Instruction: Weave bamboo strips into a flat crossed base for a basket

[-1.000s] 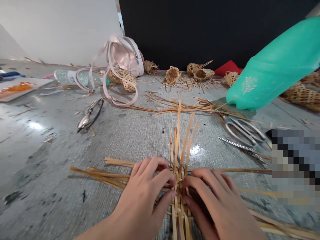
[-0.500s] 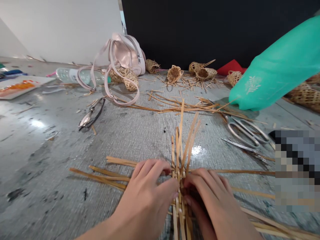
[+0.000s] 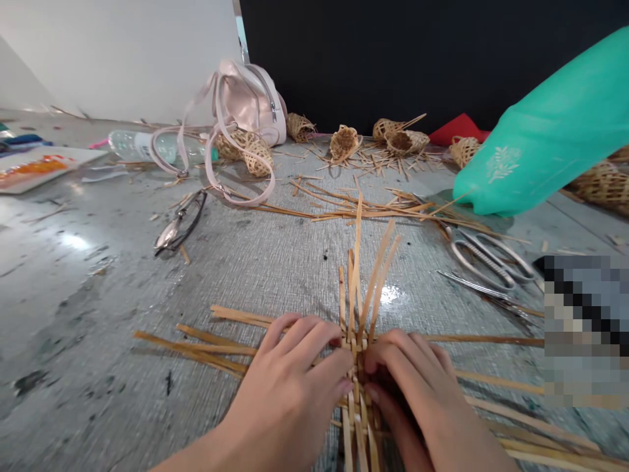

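Observation:
Thin bamboo strips [image 3: 356, 357] cross one another in a small woven patch on the grey table, their loose ends spreading out on all sides. My left hand [image 3: 304, 373] rests over the left side of the weave, thumb and fingers curled together on the strips. On the right side my right hand [image 3: 413, 380] has its fingers bent and pinching at the weave's edge. The fingertips of both hands lie close together, with the narrow weave between them. Several strips stick up and away beyond the hands.
Silver scissors [image 3: 484, 262] and tweezers [image 3: 474, 285] lie to the right, below a green bag [image 3: 545, 137]. Glasses [image 3: 181, 223] are at left. Farther back are a pink bag [image 3: 250, 105], a bottle [image 3: 162, 147], small woven baskets [image 3: 344, 143] and loose strips [image 3: 344, 213].
The strip ends at the lower right have shifted and spread apart. Both hands keep nearly the same place on the weave, and the view has moved slightly.

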{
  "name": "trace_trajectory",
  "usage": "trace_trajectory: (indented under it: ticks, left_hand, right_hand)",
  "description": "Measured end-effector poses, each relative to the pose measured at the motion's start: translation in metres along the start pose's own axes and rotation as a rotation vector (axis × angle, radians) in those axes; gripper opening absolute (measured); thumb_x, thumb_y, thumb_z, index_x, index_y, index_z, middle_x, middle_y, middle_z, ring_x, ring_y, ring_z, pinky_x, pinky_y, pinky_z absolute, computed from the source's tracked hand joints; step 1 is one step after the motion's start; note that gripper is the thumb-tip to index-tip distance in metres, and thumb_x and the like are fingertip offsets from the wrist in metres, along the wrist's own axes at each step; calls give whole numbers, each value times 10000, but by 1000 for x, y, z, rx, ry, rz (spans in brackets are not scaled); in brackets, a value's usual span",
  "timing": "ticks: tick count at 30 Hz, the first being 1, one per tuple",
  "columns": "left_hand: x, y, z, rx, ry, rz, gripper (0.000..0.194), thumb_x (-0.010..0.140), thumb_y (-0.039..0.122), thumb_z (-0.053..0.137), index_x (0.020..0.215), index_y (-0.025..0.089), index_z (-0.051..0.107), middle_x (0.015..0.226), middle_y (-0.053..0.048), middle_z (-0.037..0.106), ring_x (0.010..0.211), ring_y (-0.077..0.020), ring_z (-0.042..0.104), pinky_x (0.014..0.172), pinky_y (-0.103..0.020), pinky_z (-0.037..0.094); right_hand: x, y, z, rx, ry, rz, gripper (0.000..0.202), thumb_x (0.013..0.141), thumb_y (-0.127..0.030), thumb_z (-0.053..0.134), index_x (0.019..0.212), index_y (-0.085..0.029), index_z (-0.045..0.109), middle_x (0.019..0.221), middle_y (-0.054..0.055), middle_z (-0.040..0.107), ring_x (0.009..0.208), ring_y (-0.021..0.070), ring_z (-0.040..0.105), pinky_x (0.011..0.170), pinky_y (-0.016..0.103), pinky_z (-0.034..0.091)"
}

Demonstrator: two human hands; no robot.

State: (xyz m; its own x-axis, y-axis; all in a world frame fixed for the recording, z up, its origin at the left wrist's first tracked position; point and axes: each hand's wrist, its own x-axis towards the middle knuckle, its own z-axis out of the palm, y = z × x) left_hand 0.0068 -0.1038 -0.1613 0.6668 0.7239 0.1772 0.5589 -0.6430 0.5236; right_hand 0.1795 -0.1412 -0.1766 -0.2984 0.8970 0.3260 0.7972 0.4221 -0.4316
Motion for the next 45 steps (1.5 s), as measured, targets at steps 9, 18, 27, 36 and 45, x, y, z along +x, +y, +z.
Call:
trace_trajectory:
  ticks: [9,18,27,36,45]
  left_hand:
    - [-3,-1,-1,-7,70,39,186,856,86,435,770,175,574,887,-41,589,842,-191,524,798,-362,420]
    - [-5,-5,5,-103,108,60,196,867,66,425,748,135,564,890,-69,551,804,-189,505,705,-330,438]
    - [5,-4,1,-318,72,-97,210,810,21,510,662,165,473,843,7,513,825,-135,489,741,-256,395]
    - [7,-1,1,-350,82,-107,237,820,32,461,639,170,398,806,-1,487,787,-138,471,700,-252,392]
    - [2,-2,3,-348,79,-110,230,829,29,439,650,168,397,806,-1,470,763,-131,460,678,-253,395]
  right_hand:
    - [1,1,-3,-92,38,-6,104,778,-135,458,850,-206,438,791,38,511,684,167,492,571,308,439]
    - [2,11,-2,-94,3,-28,49,846,-217,461,869,-205,420,807,40,508,720,175,478,606,309,406]
    - [1,8,6,-53,3,59,28,879,-210,431,857,-219,417,822,13,506,754,175,469,669,328,315]
    - [0,7,12,-21,8,119,77,889,-220,417,816,-213,393,795,0,484,727,165,447,669,329,279]
    - [1,8,12,-1,8,106,81,885,-197,408,807,-210,393,791,1,479,728,165,437,665,328,274]
